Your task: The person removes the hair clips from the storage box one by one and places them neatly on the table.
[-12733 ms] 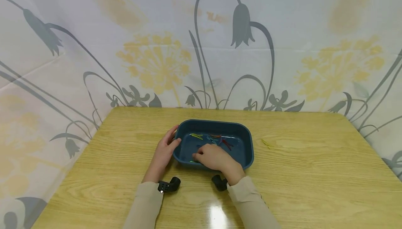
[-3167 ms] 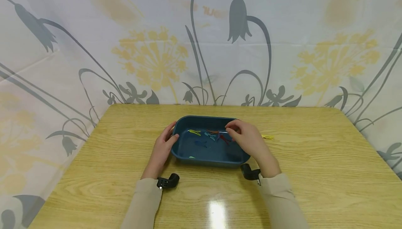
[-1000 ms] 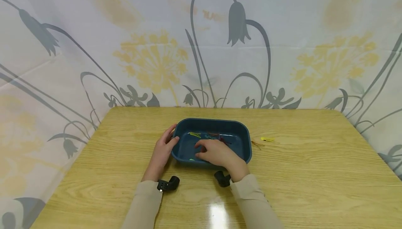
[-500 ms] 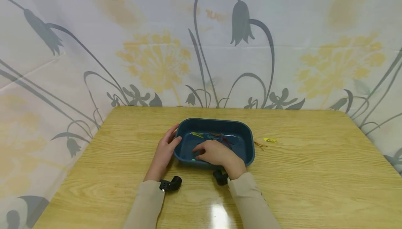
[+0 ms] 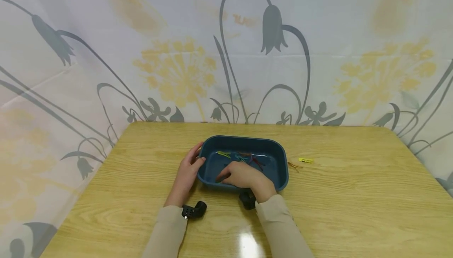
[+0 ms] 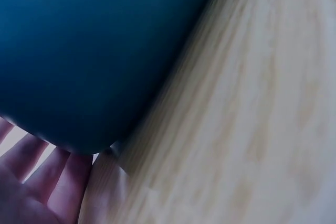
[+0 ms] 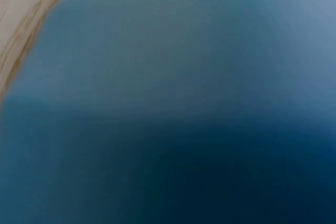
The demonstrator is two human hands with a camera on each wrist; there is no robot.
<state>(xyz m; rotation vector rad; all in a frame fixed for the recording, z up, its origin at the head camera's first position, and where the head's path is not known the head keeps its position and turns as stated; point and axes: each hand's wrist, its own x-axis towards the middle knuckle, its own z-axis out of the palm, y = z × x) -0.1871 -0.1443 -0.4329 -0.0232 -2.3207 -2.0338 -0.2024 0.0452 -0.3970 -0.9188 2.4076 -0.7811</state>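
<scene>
A dark blue tray [image 5: 283,171] stands on the table. My left hand [image 5: 185,173] grips its left end, thumb over the rim and fingers along the outside; the left wrist view shows the fingers [image 6: 60,177] against the tray wall [image 6: 94,66]. Inside the tray's near left part, my right hand [image 5: 245,176] has its thumb and forefinger together at a small green piece, mostly hidden. Beyond it lie a yellow clip [image 5: 223,154], a light-blue one [image 5: 241,158] and a dark red one [image 5: 259,163]. The right wrist view shows only blurred tray wall [image 7: 157,51] and table.
On the wooden table [image 5: 354,195], right of the tray, lie an orange clip [image 5: 294,166] and a yellow clip [image 5: 306,160]. A floral cloth [image 5: 318,73] hangs behind the table's far edge.
Since the second-oldest frame, my right hand has moved left and down inside the tray, and an orange clip lies on the table. Its thumb and forefinger have just closed together. My left hand keeps its grip.
</scene>
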